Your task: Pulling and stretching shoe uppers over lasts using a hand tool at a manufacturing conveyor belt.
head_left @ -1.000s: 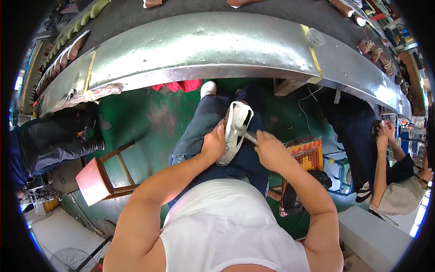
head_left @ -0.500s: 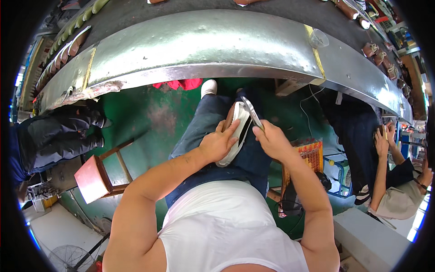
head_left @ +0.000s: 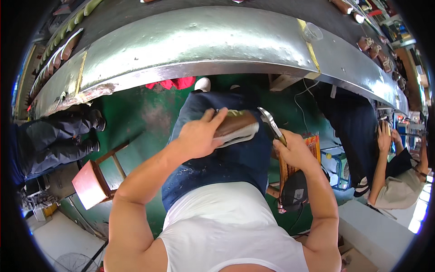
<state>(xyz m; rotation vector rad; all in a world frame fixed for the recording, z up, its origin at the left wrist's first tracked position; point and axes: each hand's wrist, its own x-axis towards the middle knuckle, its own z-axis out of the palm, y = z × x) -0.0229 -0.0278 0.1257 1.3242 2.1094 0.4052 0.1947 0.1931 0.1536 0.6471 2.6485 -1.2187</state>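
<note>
A brown shoe [head_left: 238, 126] with a white lower edge and greenish laces lies on its side across my thighs. My left hand [head_left: 199, 135] grips it at its left end, fingers over the upper and the thumb side hidden. Just right of the shoe, my right hand [head_left: 294, 147] is closed round the dark handle of a hammer [head_left: 270, 122]. The hammer's curved silver metal end points up and left, apart from the shoe.
A metal-edged workbench [head_left: 195, 45] curves across in front, with a clear plastic cup [head_left: 312, 31] on its edge. A stool [head_left: 92, 183] stands left; a woven-backed chair [head_left: 312, 147] stands right. Co-workers' legs [head_left: 59, 140] and hands [head_left: 384, 136] show at the sides.
The shoe has turned from upright-lengthwise, with its white underside showing, to crosswise with its brown upper showing. My right hand and the hammer have moved right, away from the shoe.
</note>
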